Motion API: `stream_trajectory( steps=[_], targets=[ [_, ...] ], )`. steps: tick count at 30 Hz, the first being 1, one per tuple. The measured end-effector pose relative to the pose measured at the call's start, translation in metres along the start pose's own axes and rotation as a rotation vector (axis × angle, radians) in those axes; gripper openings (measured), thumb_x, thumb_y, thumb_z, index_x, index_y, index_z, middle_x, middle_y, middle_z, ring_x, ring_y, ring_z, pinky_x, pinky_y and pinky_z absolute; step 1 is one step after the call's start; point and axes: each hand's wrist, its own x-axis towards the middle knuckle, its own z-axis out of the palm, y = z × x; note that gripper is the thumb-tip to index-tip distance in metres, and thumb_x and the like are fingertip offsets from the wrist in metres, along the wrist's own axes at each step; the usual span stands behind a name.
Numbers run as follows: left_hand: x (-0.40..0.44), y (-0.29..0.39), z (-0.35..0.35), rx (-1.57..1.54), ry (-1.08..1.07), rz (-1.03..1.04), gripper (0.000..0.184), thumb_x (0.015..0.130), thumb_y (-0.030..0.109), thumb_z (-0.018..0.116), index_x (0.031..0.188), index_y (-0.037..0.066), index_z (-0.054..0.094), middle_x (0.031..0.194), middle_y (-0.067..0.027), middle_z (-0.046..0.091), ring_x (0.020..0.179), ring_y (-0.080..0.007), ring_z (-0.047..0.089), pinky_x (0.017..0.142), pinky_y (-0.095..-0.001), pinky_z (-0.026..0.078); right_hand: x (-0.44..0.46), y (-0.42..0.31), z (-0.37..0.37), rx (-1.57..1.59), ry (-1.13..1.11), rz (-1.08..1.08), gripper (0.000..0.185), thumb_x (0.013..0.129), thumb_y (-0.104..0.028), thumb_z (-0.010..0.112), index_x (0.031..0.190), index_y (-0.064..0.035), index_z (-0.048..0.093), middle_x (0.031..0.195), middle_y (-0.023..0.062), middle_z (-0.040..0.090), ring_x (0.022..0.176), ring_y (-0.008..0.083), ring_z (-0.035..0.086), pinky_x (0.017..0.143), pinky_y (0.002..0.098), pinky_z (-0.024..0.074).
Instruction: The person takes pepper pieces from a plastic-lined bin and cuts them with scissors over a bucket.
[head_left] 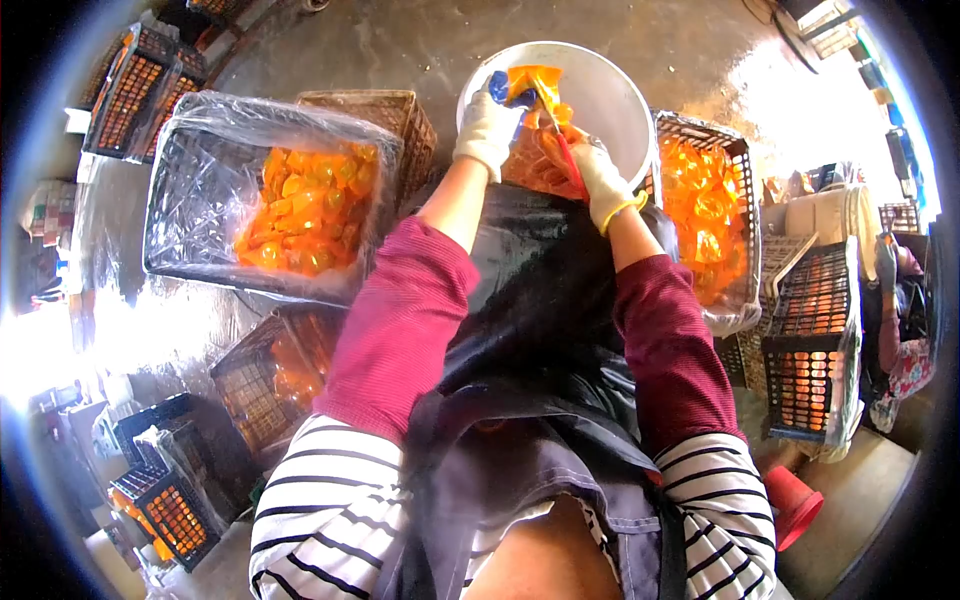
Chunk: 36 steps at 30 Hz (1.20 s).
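Both my hands wear pale gloves and are over a white bucket (pixel 625 110). My left hand (pixel 487 130) is closed around an orange packet (pixel 535 80) with a blue part at its left end. In my right hand (pixel 600 178) are red-handled scissors (pixel 572 160), whose blades reach up to the packet. Reddish-orange material (pixel 540 165) lies in the bucket below my hands. To the left, a plastic-lined crate (pixel 165 205) holds many orange packets (pixel 310 205). A crate at the right (pixel 745 185) holds more shiny orange packets (pixel 700 230).
Brown crate (pixel 420 130) stands behind the lined one. More crates are at the lower left (pixel 250 390), upper left (pixel 140 90) and right (pixel 810 340). A red container (pixel 793 505) is at the lower right. Part of another person (pixel 905 310) shows at the far right.
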Motion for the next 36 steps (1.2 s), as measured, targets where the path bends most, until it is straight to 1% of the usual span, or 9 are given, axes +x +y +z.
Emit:
stream_trajectory(
  steps=[6, 8, 11, 15, 17, 19, 23, 27, 36],
  targets=[
    [-0.018, 0.035, -0.088, -0.395, 0.14, -0.3, 0.03, 0.081, 0.028, 0.068, 0.101, 0.005, 0.066, 0.087, -0.0032, 0.065, 0.078, -0.0116, 0.058, 0.07, -0.0245, 0.047, -0.033, -0.048, -0.021, 0.708, -0.584, 0.164, 0.034, 0.093, -0.029, 0.052, 0.117, -0.0056, 0.055, 0.085, 0.0005, 0.061, 0.063, 0.0091, 0.055, 0.052, 0.0201, 0.0423],
    [-0.014, -0.018, -0.132, -0.323, 0.241, 0.053, 0.025, 0.082, 0.028, 0.067, 0.097, 0.008, 0.067, 0.081, 0.002, 0.062, 0.067, -0.0076, 0.053, 0.061, -0.023, 0.044, -0.027, -0.022, -0.009, 0.443, -0.309, -0.083, 0.037, 0.094, -0.033, 0.05, 0.116, -0.0036, 0.055, 0.083, -0.0002, 0.058, 0.059, 0.0075, 0.05, 0.051, 0.019, 0.0392],
    [-0.043, -0.07, -0.227, -0.328, 0.412, -0.367, 0.034, 0.089, 0.024, 0.059, 0.115, 0.002, 0.059, 0.108, -0.0099, 0.065, 0.097, -0.0208, 0.062, 0.083, -0.032, 0.047, -0.018, -0.024, -0.019, 0.631, -0.22, 0.027, 0.047, 0.093, -0.037, 0.051, 0.118, 0.0027, 0.053, 0.091, 0.0022, 0.061, 0.069, 0.0084, 0.054, 0.052, 0.0194, 0.0406],
    [-0.089, -0.112, -0.31, -0.204, 0.604, -0.526, 0.03, 0.089, 0.025, 0.059, 0.113, 0.006, 0.061, 0.101, -0.0081, 0.066, 0.085, -0.0176, 0.063, 0.072, -0.0282, 0.049, 0.004, 0.009, -0.072, 1.309, -0.272, -0.205, 0.062, 0.088, -0.048, 0.054, 0.121, 0.0036, 0.051, 0.113, 0.012, 0.062, 0.1, 0.0226, 0.06, 0.091, 0.0332, 0.0456],
    [-0.098, -0.115, -0.319, 0.041, 0.502, -0.62, 0.027, 0.087, 0.024, 0.062, 0.108, 0.008, 0.064, 0.099, -0.0033, 0.067, 0.079, -0.0126, 0.061, 0.066, -0.0256, 0.049, 0.003, 0.014, -0.081, 1.389, 0.207, -0.144, 0.075, 0.077, -0.053, 0.063, 0.122, 0.0052, 0.048, 0.122, 0.0165, 0.056, 0.109, 0.0322, 0.053, 0.098, 0.0489, 0.0377],
    [-0.102, -0.126, -0.303, 0.11, 0.388, -0.464, 0.024, 0.082, 0.031, 0.065, 0.099, 0.014, 0.066, 0.074, -0.0035, 0.063, 0.061, -0.0156, 0.057, 0.055, -0.0308, 0.045, 0.011, 0.034, -0.094, 1.421, -0.158, -0.151, 0.078, 0.075, -0.056, 0.063, 0.123, 0.0039, 0.048, 0.122, 0.0142, 0.054, 0.113, 0.0294, 0.048, 0.103, 0.0477, 0.0306],
    [-0.072, -0.1, -0.242, 1.08, -0.117, -0.189, 0.07, 0.079, 0.049, 0.063, 0.137, 0.015, 0.04, 0.122, -0.0187, 0.056, 0.112, -0.0325, 0.055, 0.094, -0.0413, 0.042, -0.003, -0.013, -0.058, 1.235, -0.013, -0.063, 0.065, 0.081, -0.05, 0.058, 0.12, 0.0009, 0.051, 0.112, 0.007, 0.058, 0.098, 0.0231, 0.051, 0.091, 0.0412, 0.0357],
    [-0.034, -0.131, -0.205, 0.889, -0.277, -0.559, 0.08, 0.079, 0.062, 0.051, 0.139, 0.011, 0.037, 0.135, -0.0173, 0.047, 0.124, -0.0326, 0.045, 0.102, -0.0431, 0.035, 0.012, -0.002, -0.059, 1.302, -0.523, -0.147, 0.059, 0.089, -0.04, 0.055, 0.13, 0.0011, 0.045, 0.129, 0.0103, 0.054, 0.116, 0.0264, 0.052, 0.106, 0.0376, 0.035],
    [-0.077, -0.159, -0.227, 0.418, -0.104, -0.556, 0.062, 0.076, 0.047, 0.067, 0.119, 0.003, 0.056, 0.121, -0.0189, 0.057, 0.112, -0.0316, 0.054, 0.092, -0.0375, 0.043, 0.013, 0.006, -0.058, 1.23, -0.33, 0.005, 0.049, 0.089, -0.041, 0.055, 0.118, -0.0012, 0.055, 0.127, 0.0096, 0.055, 0.114, 0.0253, 0.054, 0.103, 0.0373, 0.0389]
  ],
)
